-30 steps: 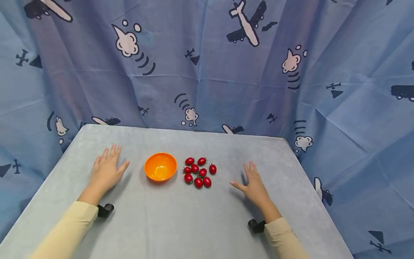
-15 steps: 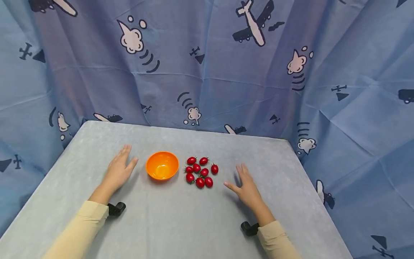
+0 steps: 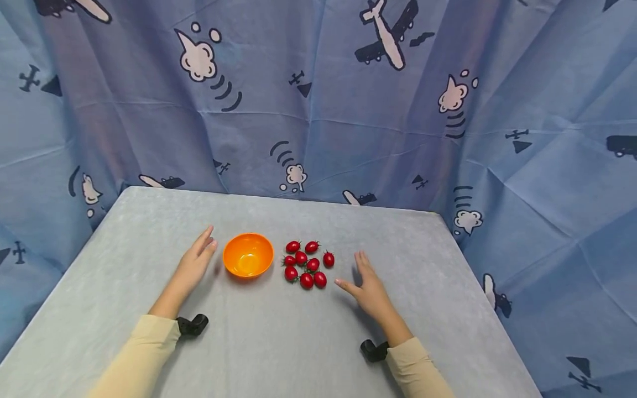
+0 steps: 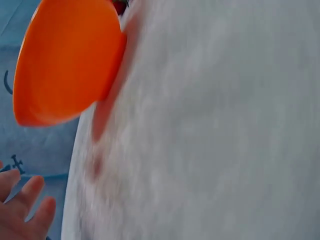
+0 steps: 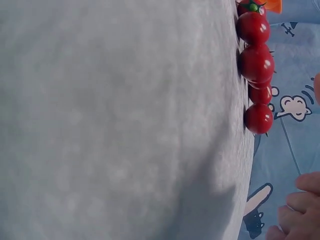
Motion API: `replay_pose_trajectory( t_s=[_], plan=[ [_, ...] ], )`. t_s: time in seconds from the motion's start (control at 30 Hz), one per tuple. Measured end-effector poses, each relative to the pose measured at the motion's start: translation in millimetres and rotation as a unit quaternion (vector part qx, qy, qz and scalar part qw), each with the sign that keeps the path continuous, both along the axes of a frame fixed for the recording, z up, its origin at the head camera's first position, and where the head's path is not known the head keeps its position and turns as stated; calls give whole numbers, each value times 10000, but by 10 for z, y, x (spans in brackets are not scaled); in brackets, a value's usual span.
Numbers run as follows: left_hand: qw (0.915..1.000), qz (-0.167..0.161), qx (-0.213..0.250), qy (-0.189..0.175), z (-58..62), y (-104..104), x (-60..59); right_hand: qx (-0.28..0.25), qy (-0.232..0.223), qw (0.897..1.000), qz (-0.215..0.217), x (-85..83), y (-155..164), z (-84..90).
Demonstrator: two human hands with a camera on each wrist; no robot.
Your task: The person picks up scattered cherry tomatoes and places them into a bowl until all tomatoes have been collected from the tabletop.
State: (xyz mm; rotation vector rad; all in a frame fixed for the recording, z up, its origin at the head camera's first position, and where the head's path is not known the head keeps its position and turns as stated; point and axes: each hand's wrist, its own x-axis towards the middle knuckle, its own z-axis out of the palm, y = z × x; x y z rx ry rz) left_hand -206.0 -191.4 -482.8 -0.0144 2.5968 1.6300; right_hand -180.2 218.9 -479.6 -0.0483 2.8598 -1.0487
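Cherry tomatoes: the red cherry tomatoes (image 3: 312,265) lie in a loose cluster on the table, just right of the bowl; you can make out about nine, though some overlap, so that count may be off.
Stems: several tomatoes show green tops.
Orange bowl: the round bowl (image 3: 248,256) stands upright between your left hand and the tomatoes, its bare inside facing up at you.
Left hand: your left hand (image 3: 193,267) is beside the bowl, near but apart from it, fingers extended, thumb towards the rim, holding nothing.
Right hand: your right hand (image 3: 370,292) is to the right of the tomatoes, fingers extended and thumb spread wide towards them, apart from them and holding nothing.
Wrists: you wear a black camera on each, below cream sleeves (image 3: 139,354).
Table: the tabletop (image 3: 278,342) is pale grey and mottled.
Backdrop: a blue curtain (image 3: 338,105) printed with aeroplanes and puffs of cloud hangs behind the far edge.
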Motion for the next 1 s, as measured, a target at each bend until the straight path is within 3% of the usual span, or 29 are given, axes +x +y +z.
replay_pose_trajectory(
  t_s=[0.13, 0.37, 0.67, 1.0],
  plan=[
    [9985, -54, 540, 79, -6, 69, 10, -164, 59, 9998, -61, -4, -32, -4],
    [9958, -187, 873, -199, -32, 153, 11, -338, 74, 9993, -141, -4, -75, -27],
    [9905, -74, 1365, -165, -119, 205, 16, -500, 263, 9981, -238, 34, -160, -49],
    [9890, 25, 1455, -270, -190, 273, 20, -630, 356, 9964, -444, 70, -153, -119]
  ],
)
